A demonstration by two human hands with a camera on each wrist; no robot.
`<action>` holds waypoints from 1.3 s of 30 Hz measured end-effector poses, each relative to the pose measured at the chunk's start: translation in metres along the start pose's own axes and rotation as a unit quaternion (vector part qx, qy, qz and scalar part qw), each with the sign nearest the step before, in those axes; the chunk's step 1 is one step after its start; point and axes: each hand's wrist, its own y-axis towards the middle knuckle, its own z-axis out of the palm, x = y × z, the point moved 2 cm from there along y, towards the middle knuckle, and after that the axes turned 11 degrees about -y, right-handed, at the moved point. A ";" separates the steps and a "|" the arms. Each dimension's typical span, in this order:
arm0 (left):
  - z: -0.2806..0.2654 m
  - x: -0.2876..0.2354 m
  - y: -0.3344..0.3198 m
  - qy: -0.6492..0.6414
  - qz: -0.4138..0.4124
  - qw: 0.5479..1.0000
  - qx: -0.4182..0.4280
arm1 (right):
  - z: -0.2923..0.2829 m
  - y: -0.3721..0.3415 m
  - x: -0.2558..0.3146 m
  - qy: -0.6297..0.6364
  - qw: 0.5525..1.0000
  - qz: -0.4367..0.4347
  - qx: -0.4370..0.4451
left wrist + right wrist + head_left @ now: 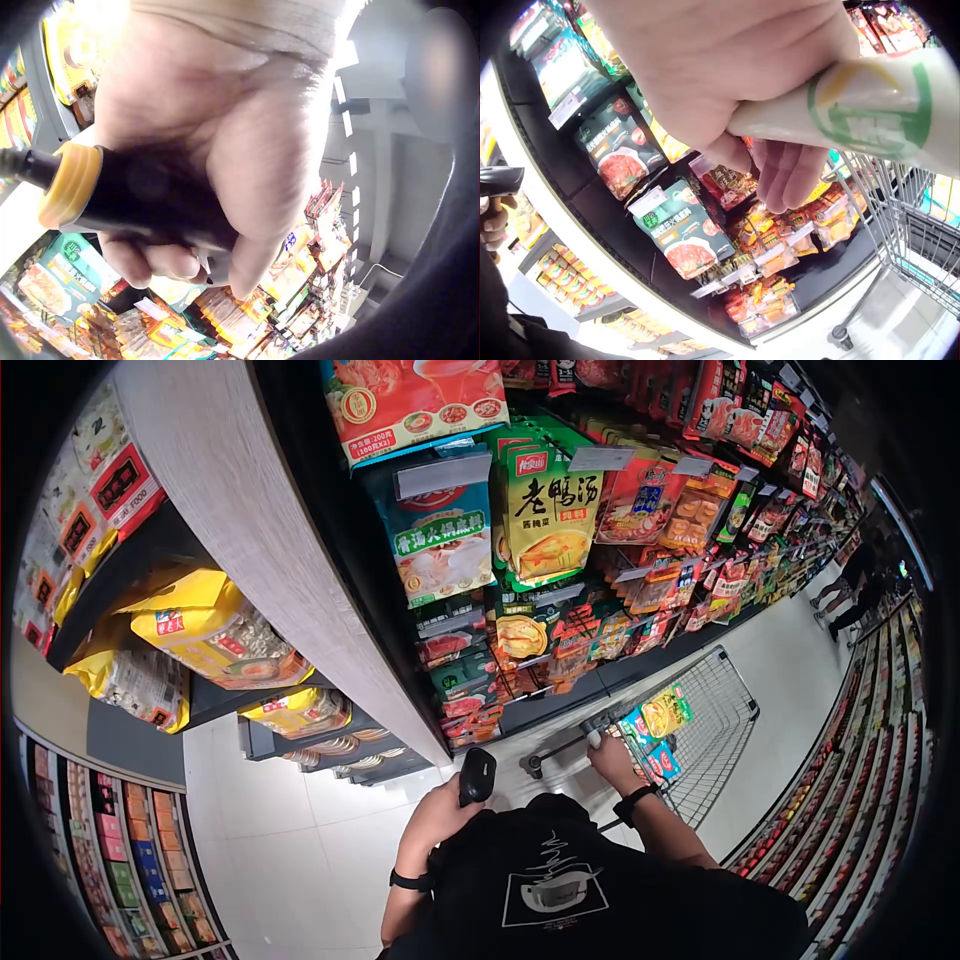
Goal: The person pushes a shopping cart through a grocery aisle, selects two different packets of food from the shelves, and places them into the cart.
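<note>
My left hand (442, 817) grips a black handheld device (478, 775), shaped like a barcode scanner, with its head pointing up. In the left wrist view, the fingers curl round its dark handle (150, 196), and a yellow collar (71, 186) with a cord shows at one end. On the other side, my right hand (612, 760) holds the handlebar of a shopping cart (715, 770). Close up, that handlebar (877, 112) is white with green print, and the fingers wrap over it. Inside the wire basket lie a yellow-green packet (664, 712) and blue packets (660, 762).
Shelves of hanging soup and hotpot seasoning packets (550, 510) rise in front. A pale wooden post (250, 510) divides them from yellow bags (225, 630) on the left. White tiled floor (270, 840) lies below. Long shelves (850, 760) run along the right, with people (850, 585) far off.
</note>
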 end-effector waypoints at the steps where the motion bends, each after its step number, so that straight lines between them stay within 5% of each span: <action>1: 0.001 0.003 0.000 0.008 -0.003 1.000 -0.001 | -0.007 -0.004 0.005 -0.001 1.000 -0.006 -0.008; 13: 0.038 -0.028 0.026 0.035 0.015 0.996 0.084 | -0.037 -0.085 -0.005 0.091 0.994 -0.052 -0.014; 21: 0.086 -0.056 0.048 0.107 0.064 0.971 0.202 | -0.028 -0.221 -0.111 0.049 0.992 0.118 0.002; 26: 0.125 -0.068 0.039 0.127 0.118 0.949 0.262 | -0.021 -0.264 -0.125 -0.032 0.977 0.209 0.022; 39: 0.180 -0.092 -0.041 0.154 0.112 0.935 0.300 | -0.001 -0.326 -0.121 -0.042 0.973 0.224 -0.023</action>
